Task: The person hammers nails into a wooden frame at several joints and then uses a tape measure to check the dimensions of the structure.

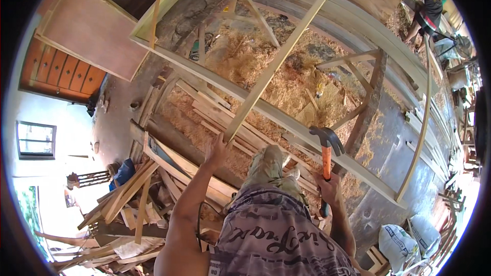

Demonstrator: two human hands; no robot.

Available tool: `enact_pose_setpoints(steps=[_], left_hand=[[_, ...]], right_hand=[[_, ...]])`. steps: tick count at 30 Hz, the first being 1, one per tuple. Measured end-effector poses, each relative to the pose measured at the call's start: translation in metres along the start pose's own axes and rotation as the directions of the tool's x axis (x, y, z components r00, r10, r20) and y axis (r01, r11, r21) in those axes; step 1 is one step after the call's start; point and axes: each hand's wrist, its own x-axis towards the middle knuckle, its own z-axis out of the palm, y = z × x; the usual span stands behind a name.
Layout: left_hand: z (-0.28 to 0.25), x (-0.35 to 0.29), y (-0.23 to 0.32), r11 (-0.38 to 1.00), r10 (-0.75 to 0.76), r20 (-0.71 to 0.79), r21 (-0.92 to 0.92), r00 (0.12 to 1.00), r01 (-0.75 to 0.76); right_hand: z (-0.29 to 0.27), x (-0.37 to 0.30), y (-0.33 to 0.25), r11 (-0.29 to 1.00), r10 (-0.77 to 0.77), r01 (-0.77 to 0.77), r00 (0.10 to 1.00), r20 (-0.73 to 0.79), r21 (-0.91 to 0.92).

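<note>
My left hand (217, 151) is closed round the near end of a long, narrow wooden strip (286, 53). The strip slants away to the upper right and crosses over a long pale board (204, 73) of a wooden frame. In my right hand (328, 186) is a claw hammer (326, 145), held by its orange and black handle with the dark head up. The hammer head is near the long board, to the right of my legs. A second thin strip (425, 117) lies across the frame's right end.
Crossed trestle legs (365, 97) stand under the frame, among wood shavings (286, 82). Loose planks (204, 115) lie by my feet, with a scrap wood pile (133, 199) at left. White sacks (398, 243) sit at lower right. Another person (430, 2) is at the far right.
</note>
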Motion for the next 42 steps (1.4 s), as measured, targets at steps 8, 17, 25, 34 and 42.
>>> enact_pose_setpoints(steps=[8, 17, 25, 34, 42], left_hand=[[-0.031, 0.130, -0.010, 0.973, 0.109, -0.067, -0.196, 0.992, -0.120], [-0.098, 0.227, -0.057, 0.790, 0.611, 0.238, -0.133, 0.755, -0.598], [-0.093, 0.288, -0.069, 0.413, 0.906, 0.207, -0.245, 0.369, -0.877], [-0.095, 0.296, -0.074, 0.587, 0.810, 0.291, -0.388, 0.509, -0.711], [-0.095, 0.296, -0.055, 0.680, 0.733, 0.322, -0.336, 0.599, -0.651]], right_hand=[[0.115, 0.121, -0.110, 0.977, -0.078, 0.122, 0.967, -0.244, 0.173], [0.228, 0.369, -0.197, 0.984, 0.140, -0.178, 0.821, -0.554, -0.016], [0.244, 0.414, -0.203, 0.988, 0.116, -0.151, 0.816, -0.567, -0.015], [0.260, 0.429, -0.225, 0.995, 0.088, -0.102, 0.819, -0.567, 0.006], [0.259, 0.453, -0.217, 0.999, 0.033, -0.008, 0.819, -0.573, 0.047]])
